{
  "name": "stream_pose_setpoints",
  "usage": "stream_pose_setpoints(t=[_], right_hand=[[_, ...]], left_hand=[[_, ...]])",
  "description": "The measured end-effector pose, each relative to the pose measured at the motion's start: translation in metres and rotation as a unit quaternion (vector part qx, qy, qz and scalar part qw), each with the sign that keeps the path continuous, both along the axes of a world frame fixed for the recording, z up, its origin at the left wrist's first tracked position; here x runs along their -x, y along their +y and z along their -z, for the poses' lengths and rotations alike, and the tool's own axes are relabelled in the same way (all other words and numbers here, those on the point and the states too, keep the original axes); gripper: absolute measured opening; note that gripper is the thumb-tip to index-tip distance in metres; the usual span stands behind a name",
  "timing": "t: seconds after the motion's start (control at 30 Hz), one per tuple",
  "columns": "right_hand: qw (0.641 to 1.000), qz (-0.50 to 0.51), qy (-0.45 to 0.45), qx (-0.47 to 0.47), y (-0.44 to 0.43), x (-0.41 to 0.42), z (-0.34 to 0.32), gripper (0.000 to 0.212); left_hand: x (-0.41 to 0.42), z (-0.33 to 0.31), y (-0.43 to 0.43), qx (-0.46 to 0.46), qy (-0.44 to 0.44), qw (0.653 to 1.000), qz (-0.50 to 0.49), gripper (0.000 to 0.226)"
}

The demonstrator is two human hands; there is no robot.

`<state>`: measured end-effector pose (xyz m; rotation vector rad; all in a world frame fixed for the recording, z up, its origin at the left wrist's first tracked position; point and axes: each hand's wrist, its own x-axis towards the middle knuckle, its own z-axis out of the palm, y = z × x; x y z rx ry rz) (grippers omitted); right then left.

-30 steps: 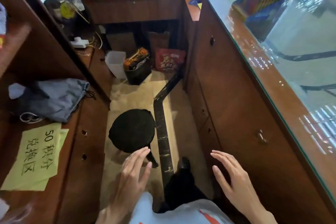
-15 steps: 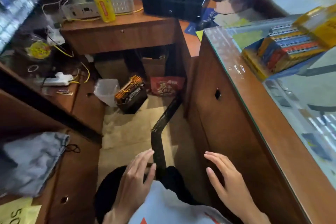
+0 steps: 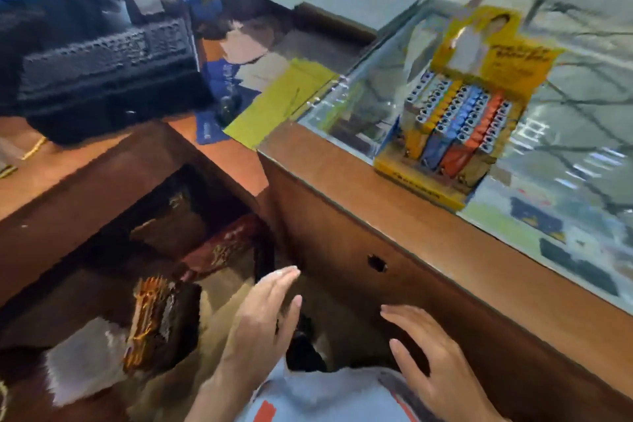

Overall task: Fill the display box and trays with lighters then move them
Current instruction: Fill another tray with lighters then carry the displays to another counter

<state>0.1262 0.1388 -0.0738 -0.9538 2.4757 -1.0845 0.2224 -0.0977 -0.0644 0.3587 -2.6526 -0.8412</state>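
A yellow display box (image 3: 419, 187) stands on the glass counter (image 3: 565, 154) at the right, with an upright yellow card behind it. Rows of lighters (image 3: 455, 123) in white, yellow, blue and orange fill it. My left hand (image 3: 263, 315) is low in the middle, fingers straight, holding nothing. To its right my right hand (image 3: 435, 360) is spread flat in front of the counter's wooden side, also holding nothing. Both hands are well below and left of the box. The picture is blurred.
A wooden desk (image 3: 102, 164) at the left carries a black keyboard (image 3: 102, 58). A yellow sheet (image 3: 277, 103) lies by the counter corner. On the floor below are a red packet (image 3: 226, 247), a dark bin with orange items (image 3: 154, 315) and a white container (image 3: 85, 360).
The view has swung up and to the right, bringing the display box of lighters closer and larger. Both hands stay open in front of me, holding nothing.
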Motion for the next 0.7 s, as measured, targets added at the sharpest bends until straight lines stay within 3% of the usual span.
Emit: stream_pose_setpoints(t=[0.2,0.37,0.57,0.7], right_hand=[[0.985,0.137,0.067,0.075,-0.042,-0.010,-0.039,0.029],[0.955,0.247,0.132,0.093,-0.049,0.021,-0.073,0.034],[0.911,0.394,0.125,-0.003,-0.050,0.089,-0.079,0.051],[0.907,0.399,0.124,-0.053,-0.055,0.122,-0.074,0.044]], left_hand=[[0.058,-0.028,-0.045,-0.031,0.077,0.985,0.153,0.032],[0.122,-0.057,-0.052,-0.026,0.115,0.969,0.215,0.037],[0.203,-0.072,-0.037,0.059,0.041,0.977,0.203,0.060],[0.231,-0.065,-0.025,0.103,-0.017,0.975,0.194,0.065]])
